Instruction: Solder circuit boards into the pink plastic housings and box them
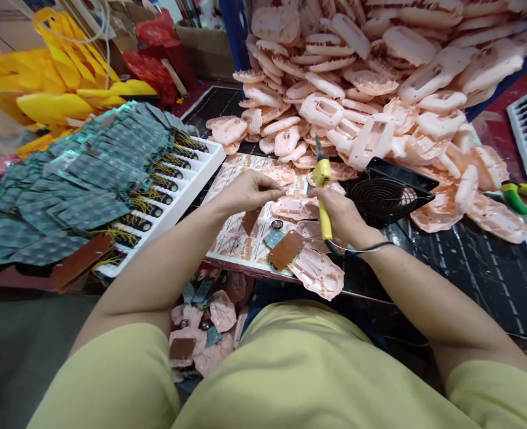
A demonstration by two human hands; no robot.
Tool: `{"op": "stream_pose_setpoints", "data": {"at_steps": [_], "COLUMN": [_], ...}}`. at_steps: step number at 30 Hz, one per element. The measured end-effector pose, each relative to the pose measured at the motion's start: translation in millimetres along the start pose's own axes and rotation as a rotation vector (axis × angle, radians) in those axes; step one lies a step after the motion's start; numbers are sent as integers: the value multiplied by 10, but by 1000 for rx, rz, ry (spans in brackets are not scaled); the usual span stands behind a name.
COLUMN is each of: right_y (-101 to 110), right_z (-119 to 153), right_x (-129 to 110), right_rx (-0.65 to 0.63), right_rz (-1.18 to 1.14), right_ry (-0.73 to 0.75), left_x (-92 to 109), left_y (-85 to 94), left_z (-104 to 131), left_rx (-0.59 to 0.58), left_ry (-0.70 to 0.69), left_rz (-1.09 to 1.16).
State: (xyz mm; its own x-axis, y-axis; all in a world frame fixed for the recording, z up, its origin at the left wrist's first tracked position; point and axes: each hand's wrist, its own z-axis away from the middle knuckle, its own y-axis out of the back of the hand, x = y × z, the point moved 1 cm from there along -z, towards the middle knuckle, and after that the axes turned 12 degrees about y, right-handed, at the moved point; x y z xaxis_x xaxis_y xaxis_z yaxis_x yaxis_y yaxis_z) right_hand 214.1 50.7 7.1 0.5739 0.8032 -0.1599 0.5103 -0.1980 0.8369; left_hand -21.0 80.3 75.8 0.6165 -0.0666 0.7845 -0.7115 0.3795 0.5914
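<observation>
Pink shell: we find the nearest piece, pink shell (pixel 292 207), on the white mat (pixel 240 253) between our 2 hands.
Left hand: our left hand (pixel 252 189) reaches in from the left, thumb and fingertips drawn nearly together above the shell; we cannot tell whether they pinch anything small.
Right hand: our right hand (pixel 346 217) has its fingers curled round the yellow tool (pixel 323 173), whose narrow tip points away from us.
Step at the mat: we judge this to be close handwork on the shell, the tool kept in the grip rather than its tip applied.
Next move: we think working the tip here would call for turning it down and back towards the shell, with the left fingertips out of its path.
Fan side: the black fan (pixel 382 193) stands just beside the right hand, so we have little room there.
Tray side: the white foam tray (pixel 174 223) borders our left forearm.
Far side: heaped shells (pixel 334 113) limit forward reach.
Front edge: a loose shell (pixel 319 273) overhangs the table edge, near the brown board (pixel 285 249); sleeves or elbows could knock it.
Wider room: over the black tabletop (pixel 482 280), right of the fan.
</observation>
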Motion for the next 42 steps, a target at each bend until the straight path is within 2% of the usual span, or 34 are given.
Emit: {"op": "stream_pose_setpoints", "data": {"at_steps": [2, 6, 12, 14, 19, 20, 23, 26, 28, 30, 33, 36, 42], "right_y": [-131, -258, -107, -3, 462, 573, 860, 992, 963, 861, 664, 512, 400], "right_z": [-80, -118, 100, 184, 397, 448, 631, 837, 942, 995, 991, 957, 924], "right_x": [66, 103, 46, -7, -273, -335, -486, -547, -548, -537, -528, -530, -518], "right_rx": [-117, -201, -252, -169, 293, 330, 317, 388, 433, 432, 422, 467, 461], "right_rz": [-4, -14, 3, 6, 39, 57, 174, 331, 315, 191, 60, 17, -39], "right_ry": [-6, -1, -35, -26, 54, 58, 67, -34, -97, -118, -93, -50, -71], "left_x": [-38, -69, -29, -3, 14, 5, -30, -51, -52, -46, -32, -21, -14], "left_y": [-46, -167, -323, -395, -575, -604, -674, -717, -735, -747, -756, -761, -766], "left_z": [-73, -181, -290, -325, -381, -387, -389, -374, -362, -353, -351, -356, -366], "left_rx": [-1, -4, -54, -60, -56, -55, -46, -11, 4, 7, 7, 7, 2], "left_ry": [-26, -45, -67, -74, -71, -69, -72, -75, -81, -77, -63, -58, -49], "left_rz": [-179, -382, -498, -496, -503, -513, -512, -533, -561, -577, -607, -637, -640]}}
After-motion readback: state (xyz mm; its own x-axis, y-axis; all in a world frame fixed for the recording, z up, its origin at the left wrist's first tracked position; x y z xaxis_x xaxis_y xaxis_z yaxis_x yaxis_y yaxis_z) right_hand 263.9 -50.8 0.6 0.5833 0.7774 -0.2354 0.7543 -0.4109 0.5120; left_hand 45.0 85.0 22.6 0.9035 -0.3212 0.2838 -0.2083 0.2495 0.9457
